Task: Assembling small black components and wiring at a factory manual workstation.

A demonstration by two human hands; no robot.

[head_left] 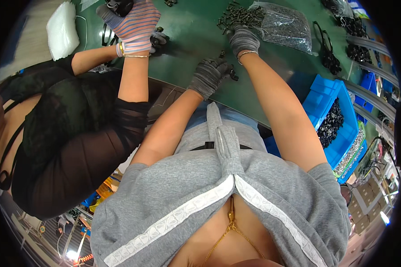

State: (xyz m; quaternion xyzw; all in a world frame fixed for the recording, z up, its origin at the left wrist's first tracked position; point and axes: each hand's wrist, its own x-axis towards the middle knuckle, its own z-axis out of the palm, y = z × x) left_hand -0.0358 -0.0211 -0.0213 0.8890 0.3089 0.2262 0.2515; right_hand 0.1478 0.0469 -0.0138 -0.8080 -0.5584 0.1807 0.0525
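Note:
My left hand [208, 78], in a grey knitted glove, is closed around a small black part [233, 74] near the table's front edge. Dark bits of it stick out past the fingers, and the rest is covered by the glove. Farther out, my right hand [244, 41], gloved the same way, has its fingertips at the near edge of a loose pile of small black screw-like pieces [241, 17]. Those fingers look bent together, and what is between them is hidden. Touching the pile on its right lies a clear plastic bag [287, 29] full of similar small dark pieces.
At my left a co-worker's striped-gloved hand [136, 24] holds a black part [119, 6]. A white foam-like pack [62, 30] lies beyond. On the right are a black cable bundle [329, 62], a blue bin [318, 100] of black pieces and metal rails [374, 98]. The table [182, 53] is green.

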